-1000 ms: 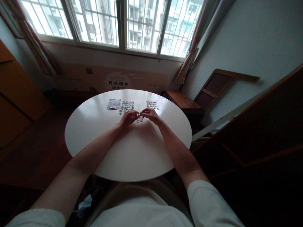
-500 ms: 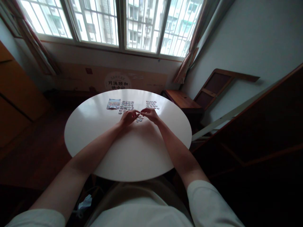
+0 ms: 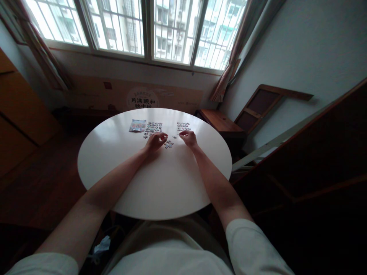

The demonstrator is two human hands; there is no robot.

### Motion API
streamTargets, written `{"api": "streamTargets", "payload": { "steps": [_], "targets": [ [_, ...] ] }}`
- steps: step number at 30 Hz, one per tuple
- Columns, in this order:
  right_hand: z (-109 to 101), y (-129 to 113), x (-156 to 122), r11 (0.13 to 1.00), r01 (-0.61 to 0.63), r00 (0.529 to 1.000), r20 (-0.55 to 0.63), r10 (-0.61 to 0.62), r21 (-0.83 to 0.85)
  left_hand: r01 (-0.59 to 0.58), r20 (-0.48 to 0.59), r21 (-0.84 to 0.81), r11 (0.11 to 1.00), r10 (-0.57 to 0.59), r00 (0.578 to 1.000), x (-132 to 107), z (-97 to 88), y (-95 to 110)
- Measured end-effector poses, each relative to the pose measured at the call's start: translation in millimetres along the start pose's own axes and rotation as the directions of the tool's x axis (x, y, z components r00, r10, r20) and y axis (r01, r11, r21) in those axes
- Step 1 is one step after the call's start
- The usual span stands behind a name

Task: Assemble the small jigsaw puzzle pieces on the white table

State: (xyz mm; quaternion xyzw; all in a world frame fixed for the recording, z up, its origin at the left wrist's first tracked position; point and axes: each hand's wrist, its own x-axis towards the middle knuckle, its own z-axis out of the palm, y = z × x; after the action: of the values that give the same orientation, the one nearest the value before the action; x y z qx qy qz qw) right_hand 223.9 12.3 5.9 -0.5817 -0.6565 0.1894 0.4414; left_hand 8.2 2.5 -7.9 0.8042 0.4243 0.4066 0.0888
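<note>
Over the round white table [image 3: 160, 183], my left hand [image 3: 155, 141] curls its thumb and forefinger toward each other; anything between them is too small to make out. My right hand [image 3: 189, 138] pinches at the fingertips on what looks like a thin puzzle piece, seen edge-on. Between the two hands a small jigsaw piece [image 3: 174, 136] lies flat on the tabletop. Just below it is a cluster of joined puzzle pieces [image 3: 169, 144], close to my left fingertips. Rows of loose pieces [image 3: 155, 126] lie beyond my left hand, and another group [image 3: 182, 125] beyond my right.
A colourful picture sheet [image 3: 137, 125] lies left of the piece rows. Past the table's right rim stands a wooden bench [image 3: 219, 120]. A barred window [image 3: 172, 30] and a printed cardboard panel [image 3: 100, 93] are behind the table.
My hands have parted: the right has moved to the right and the left slightly back. A puzzle piece now shows on the table between them, and the joined cluster is less covered.
</note>
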Motion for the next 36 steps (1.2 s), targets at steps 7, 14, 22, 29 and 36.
{"api": "streamTargets", "payload": {
  "steps": [7, 14, 22, 29, 36],
  "targets": [
    [-13, 9, -8, 0.882, -0.134, 0.989, -0.002, 0.149, -0.452, -0.024, 0.011, 0.016, 1.000, 0.024, 1.000, 1, 2.3, -4],
    [3, 3, 1, 0.779, -0.021, 0.990, 0.098, 0.106, -0.626, -0.034, -0.002, 0.035, 0.999, 0.034, 0.999, 1, 2.3, -2],
    [13, 4, 19, 0.791, -0.027, 0.975, 0.160, 0.157, -0.611, -0.029, 0.010, 0.023, 0.999, 0.029, 1.000, 0, 0.0, 1],
    [22, 1, 16, 0.902, -0.013, 0.995, 0.087, 0.056, -0.431, -0.028, 0.018, 0.014, 1.000, 0.027, 0.999, 1, 0.6, -1],
    [31, -12, 2, 0.894, -0.041, 0.996, 0.052, 0.071, -0.446, -0.022, 0.027, 0.014, 1.000, 0.021, 0.999, 0, -0.7, 1]
  ]
}}
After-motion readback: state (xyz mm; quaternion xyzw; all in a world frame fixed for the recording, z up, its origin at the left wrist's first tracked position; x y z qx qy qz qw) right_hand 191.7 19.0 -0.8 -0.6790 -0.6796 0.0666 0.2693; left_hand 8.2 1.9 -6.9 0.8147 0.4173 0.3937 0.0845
